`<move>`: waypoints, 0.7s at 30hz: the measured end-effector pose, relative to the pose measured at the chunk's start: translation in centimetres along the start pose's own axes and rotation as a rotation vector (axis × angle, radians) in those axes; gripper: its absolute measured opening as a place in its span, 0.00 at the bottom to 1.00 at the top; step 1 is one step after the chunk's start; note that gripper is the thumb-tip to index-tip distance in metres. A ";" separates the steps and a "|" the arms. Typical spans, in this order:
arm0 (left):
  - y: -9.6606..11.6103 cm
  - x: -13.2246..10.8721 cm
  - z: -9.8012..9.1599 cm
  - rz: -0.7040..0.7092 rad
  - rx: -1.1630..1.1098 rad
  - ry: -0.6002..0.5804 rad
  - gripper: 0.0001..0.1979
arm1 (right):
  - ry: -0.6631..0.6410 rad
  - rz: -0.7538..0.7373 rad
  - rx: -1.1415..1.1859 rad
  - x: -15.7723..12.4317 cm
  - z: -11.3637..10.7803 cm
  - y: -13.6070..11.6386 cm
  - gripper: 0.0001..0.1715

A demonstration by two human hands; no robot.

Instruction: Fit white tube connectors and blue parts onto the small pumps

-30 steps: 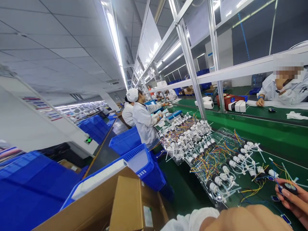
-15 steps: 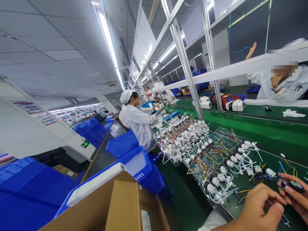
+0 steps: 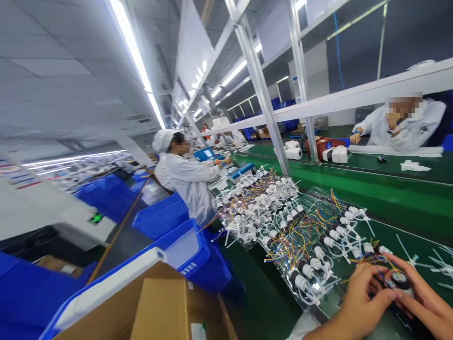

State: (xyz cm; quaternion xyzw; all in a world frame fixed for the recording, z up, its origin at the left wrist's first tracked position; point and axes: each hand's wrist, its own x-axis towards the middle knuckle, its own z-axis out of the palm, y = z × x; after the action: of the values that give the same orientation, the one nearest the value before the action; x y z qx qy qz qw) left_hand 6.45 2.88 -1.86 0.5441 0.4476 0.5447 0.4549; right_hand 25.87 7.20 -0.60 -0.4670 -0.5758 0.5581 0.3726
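Observation:
My left hand (image 3: 363, 295) and my right hand (image 3: 419, 295) meet at the lower right over the green bench (image 3: 399, 208). Between their fingertips is a small black round pump motor (image 3: 399, 280) with coloured wires trailing from it. Both hands pinch this part, the right from the right side and the left from the left. Just beyond my hands lie clear trays (image 3: 311, 236) filled with several white-and-black pump parts with tubes and coloured wires.
Loose white tube fittings (image 3: 440, 264) lie to the right. An open cardboard box (image 3: 166, 307) and blue crates (image 3: 177, 241) stand at my left. A co-worker in white (image 3: 187, 174) sits further along the bench; another person (image 3: 403, 125) works across the line.
The view swung left and down. My left hand came up from the bottom edge and closed in on the black part held by my right hand. The person opposite lowered a raised hand.

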 end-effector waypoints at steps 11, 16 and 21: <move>1.2 0.8 -1.8 0.007 0.166 -0.076 0.12 | -0.380 -0.072 -0.133 -0.8 1.3 -4.5 0.65; 1.4 0.1 -2.3 -0.128 0.114 -0.056 0.18 | -0.419 0.011 0.125 -0.9 1.5 -3.9 0.65; 1.4 0.2 -2.5 -0.166 0.016 0.032 0.25 | -0.172 -0.049 0.093 -0.3 1.2 -4.1 0.33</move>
State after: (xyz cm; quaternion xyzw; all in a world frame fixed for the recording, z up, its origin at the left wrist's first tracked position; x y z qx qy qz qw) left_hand 3.95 2.81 -0.49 0.5001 0.5025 0.5102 0.4869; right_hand 24.30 6.79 3.34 -0.3854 -0.5903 0.6129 0.3568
